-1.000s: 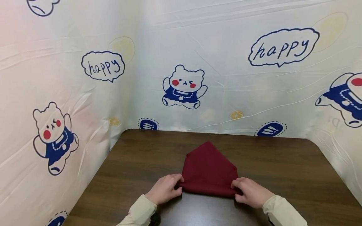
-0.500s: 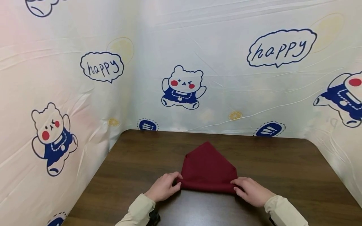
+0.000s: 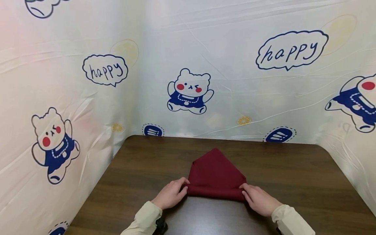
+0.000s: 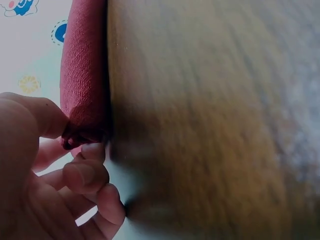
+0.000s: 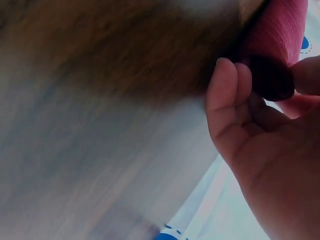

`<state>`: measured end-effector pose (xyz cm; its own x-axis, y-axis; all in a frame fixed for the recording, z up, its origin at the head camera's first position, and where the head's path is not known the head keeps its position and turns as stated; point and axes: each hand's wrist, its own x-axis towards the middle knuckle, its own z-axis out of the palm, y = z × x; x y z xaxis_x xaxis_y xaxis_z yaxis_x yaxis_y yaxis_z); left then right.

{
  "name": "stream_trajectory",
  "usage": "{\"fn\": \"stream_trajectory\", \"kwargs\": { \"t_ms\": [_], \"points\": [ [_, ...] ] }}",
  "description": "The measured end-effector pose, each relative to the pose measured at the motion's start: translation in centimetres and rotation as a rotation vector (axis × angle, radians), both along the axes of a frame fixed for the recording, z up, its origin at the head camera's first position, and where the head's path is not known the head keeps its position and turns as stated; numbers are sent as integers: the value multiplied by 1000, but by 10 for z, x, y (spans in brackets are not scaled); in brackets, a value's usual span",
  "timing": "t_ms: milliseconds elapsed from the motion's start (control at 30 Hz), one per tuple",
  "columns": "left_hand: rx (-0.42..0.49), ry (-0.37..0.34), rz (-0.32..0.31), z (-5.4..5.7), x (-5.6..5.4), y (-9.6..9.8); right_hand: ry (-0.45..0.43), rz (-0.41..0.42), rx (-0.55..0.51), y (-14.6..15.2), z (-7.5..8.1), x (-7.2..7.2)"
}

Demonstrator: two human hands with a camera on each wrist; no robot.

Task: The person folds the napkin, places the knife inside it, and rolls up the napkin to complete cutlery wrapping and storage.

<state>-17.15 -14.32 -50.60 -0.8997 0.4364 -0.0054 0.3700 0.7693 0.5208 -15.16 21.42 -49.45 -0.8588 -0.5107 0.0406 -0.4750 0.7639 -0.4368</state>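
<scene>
A dark red cloth (image 3: 215, 169) lies on the brown table, its far part folded to a point and its near edge rolled into a thick tube. My left hand (image 3: 170, 194) pinches the left end of the roll. At the right end, my right hand (image 3: 259, 198) holds the roll between thumb and fingers. In the left wrist view the thumb and fingertips of the left hand (image 4: 65, 175) close on the roll's end (image 4: 85, 100). The right wrist view has the right hand (image 5: 265, 130) curled about the other end (image 5: 272, 77), where the rolled layers look dark.
The wood-grain table (image 3: 132, 169) extends around the cloth on all sides. Behind and beside it hangs a pale curtain (image 3: 158, 49) printed with bears and "happy" bubbles. Light sleeves (image 3: 147, 215) cover both forearms, and something black circles the left wrist (image 3: 160, 225).
The near edge of the cloth has been rolled a little farther away from me, making the tube thicker and more distinct. Both hands have shifted slightly forward with it, staying at its ends.
</scene>
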Motion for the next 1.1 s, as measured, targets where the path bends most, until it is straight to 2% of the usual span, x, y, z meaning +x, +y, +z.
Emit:
{"fn": "stream_trajectory", "kwargs": {
  "t_ms": [133,433,667,800,967,1100],
  "points": [
    [-3,-36,17,0,-1,1,6,-25,-19,-2,-2,1],
    [-3,10,6,1,3,4,20,-61,-26,-6,-4,5],
    [1,-46,4,2,5,6,16,-105,-3,-8,-9,9],
    [20,-79,2,4,5,6,46,-124,32,-9,-11,11],
    [67,-147,28,6,3,6,78,-109,61,-9,-12,12],
    [89,-145,61,3,1,5,64,-123,67,-9,-12,12]
  ]
}}
